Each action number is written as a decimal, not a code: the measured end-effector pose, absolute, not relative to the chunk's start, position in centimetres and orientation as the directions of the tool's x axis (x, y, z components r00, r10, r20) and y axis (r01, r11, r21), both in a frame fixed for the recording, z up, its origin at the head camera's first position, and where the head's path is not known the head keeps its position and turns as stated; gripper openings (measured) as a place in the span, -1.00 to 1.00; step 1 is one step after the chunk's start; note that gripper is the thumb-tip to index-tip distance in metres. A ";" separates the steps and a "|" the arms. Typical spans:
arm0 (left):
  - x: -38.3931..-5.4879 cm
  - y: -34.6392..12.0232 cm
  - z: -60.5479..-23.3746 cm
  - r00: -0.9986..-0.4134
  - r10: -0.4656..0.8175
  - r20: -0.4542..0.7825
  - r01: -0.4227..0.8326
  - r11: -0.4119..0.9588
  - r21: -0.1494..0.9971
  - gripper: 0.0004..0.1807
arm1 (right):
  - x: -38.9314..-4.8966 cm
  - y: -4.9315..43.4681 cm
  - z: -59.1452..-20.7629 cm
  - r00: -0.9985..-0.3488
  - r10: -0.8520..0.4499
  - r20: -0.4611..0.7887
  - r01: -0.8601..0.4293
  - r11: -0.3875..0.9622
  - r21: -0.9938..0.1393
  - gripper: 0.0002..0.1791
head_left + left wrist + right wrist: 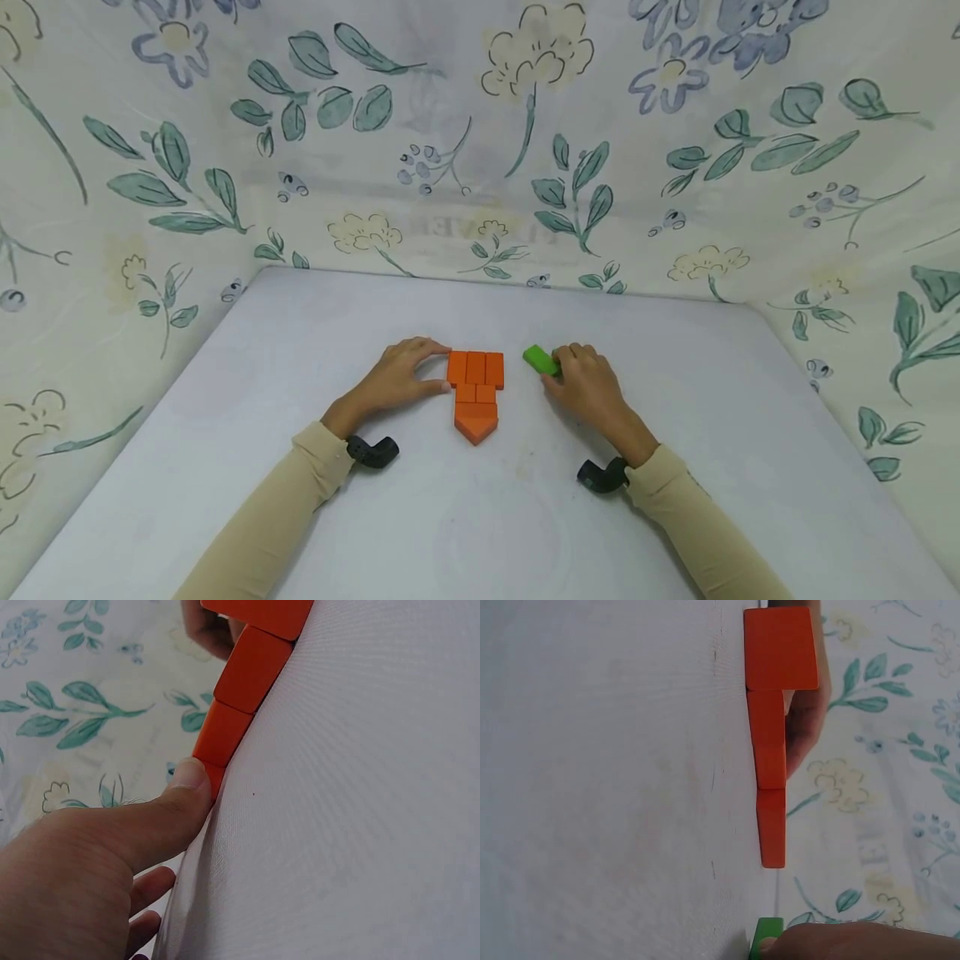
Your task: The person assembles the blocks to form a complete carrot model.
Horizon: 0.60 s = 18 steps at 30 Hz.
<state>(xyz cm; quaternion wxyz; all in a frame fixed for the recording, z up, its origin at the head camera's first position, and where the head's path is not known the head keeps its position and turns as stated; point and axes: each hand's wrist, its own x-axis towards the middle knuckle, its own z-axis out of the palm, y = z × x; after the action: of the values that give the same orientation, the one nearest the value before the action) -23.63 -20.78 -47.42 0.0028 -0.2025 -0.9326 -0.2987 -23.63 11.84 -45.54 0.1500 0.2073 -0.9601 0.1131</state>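
Note:
Several orange blocks lie flat and close together: a row of three upright rectangular blocks (476, 368), two smaller blocks (476, 393) below, and a pointed block (476, 422) with its tip towards me. At the left end of the row, my left hand (393, 375) touches the corners with its index fingertip and thumb tip. The left wrist view shows that thumb (191, 780) against an orange block (223, 731). To the right of the row, my right hand (588, 379) pinches a green block (538, 359), which slants, apart from the orange ones.
The white table (315, 533) reaches back to a hanging floral cloth (465, 167), which also rises along both sides. A black camera mount (375, 452) sits at my left wrist and another mount (602, 476) at my right.

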 end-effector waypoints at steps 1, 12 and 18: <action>-23.7 -20.8 -47.4 -0.918 0.376 0.128 0.380 0.739 0.557 -0.31 | -23.6 11.8 -45.5 -0.869 -0.364 0.335 -0.433 0.887 -0.159 -0.60; -23.9 -21.0 -47.7 -0.915 0.381 0.134 0.389 0.741 0.547 -0.31 | -23.9 11.8 -45.0 -0.880 -0.342 0.330 -0.431 0.867 -0.251 -0.64; -23.8 -20.9 -47.8 -0.922 0.370 0.116 0.369 0.746 0.554 -0.31 | -24.6 10.9 -42.8 -0.888 -0.376 0.264 -0.453 0.811 -0.371 -0.69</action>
<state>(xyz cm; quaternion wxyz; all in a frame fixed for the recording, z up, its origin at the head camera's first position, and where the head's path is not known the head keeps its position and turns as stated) -23.83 -20.94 -47.75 -0.0009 -0.1977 -0.9344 -0.2964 -24.61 10.89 -42.82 0.0894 0.2189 -0.9473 0.2162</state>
